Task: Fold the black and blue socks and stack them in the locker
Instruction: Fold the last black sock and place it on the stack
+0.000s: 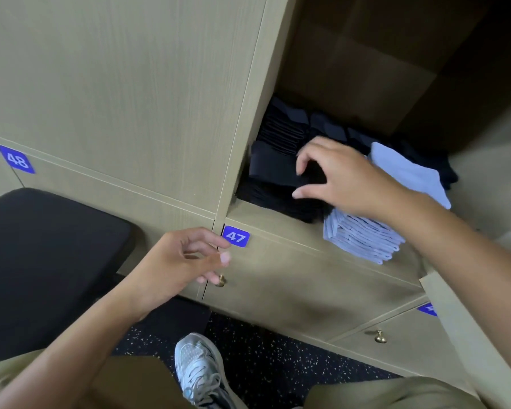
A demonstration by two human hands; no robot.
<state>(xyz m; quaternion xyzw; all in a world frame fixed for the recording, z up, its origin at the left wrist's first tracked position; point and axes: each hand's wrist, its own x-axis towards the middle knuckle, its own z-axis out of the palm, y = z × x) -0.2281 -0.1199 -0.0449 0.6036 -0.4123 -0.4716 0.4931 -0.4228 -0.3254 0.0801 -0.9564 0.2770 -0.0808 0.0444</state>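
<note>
Left hand (186, 261) near, idle, fingers loosely curled, nothing held. Right hand (342, 178) inside locker (248, 113), grip spread above black socks (278, 163). Blue socks (366, 237) stacked right, overhanging locker edge. Stacking looks nearly done.

Black socks (278, 160): folded, piled in stacks inside the open locker (278, 225), centre-right of the frame, filling its left side and back (individual pairs hard to separate in the shadow). Blue socks (363, 240): pale blue, folded flat, one neat stack at the locker's front edge, just right of the black ones, slightly overhanging the ledge.
</note>
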